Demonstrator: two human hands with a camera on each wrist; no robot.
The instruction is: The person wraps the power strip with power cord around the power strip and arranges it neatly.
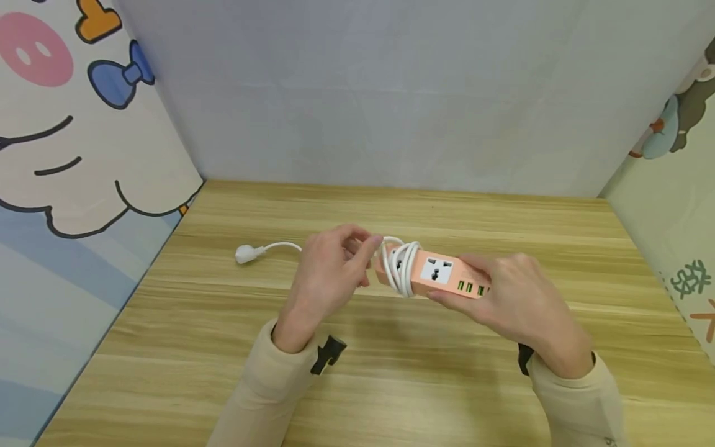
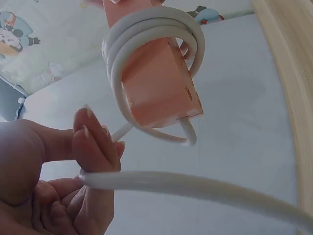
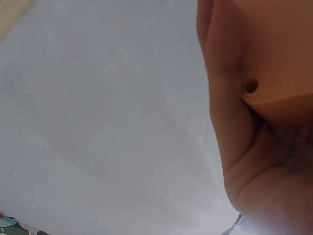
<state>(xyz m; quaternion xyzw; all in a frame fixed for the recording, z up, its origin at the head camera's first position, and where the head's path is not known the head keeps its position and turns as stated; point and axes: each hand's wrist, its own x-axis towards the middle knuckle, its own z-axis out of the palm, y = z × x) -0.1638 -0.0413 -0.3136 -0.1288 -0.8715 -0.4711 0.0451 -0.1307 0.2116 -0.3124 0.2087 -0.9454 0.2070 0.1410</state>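
My right hand [image 1: 516,304] grips the right end of a peach power strip [image 1: 437,270] held above the table, thumb and fingers on opposite sides. White sockets and several USB ports show on its face. Several turns of white cord [image 1: 408,267] wrap round its left end. Beside that end, my left hand [image 1: 332,267] pinches the cord between thumb and fingers. The left wrist view shows the running cord [image 2: 195,188] passing through those fingers, and the loops circling the strip [image 2: 159,88]. In the right wrist view the palm lies against the strip [image 3: 283,54].
The cord's white plug [image 1: 246,253] lies on the wooden table [image 1: 424,391] at the left, part of its cord hidden behind the left hand. A pale grey curtain [image 1: 380,99] stands at the back, with cartoon-printed panels [image 1: 84,180] on both sides. Each wrist wears a black strap.
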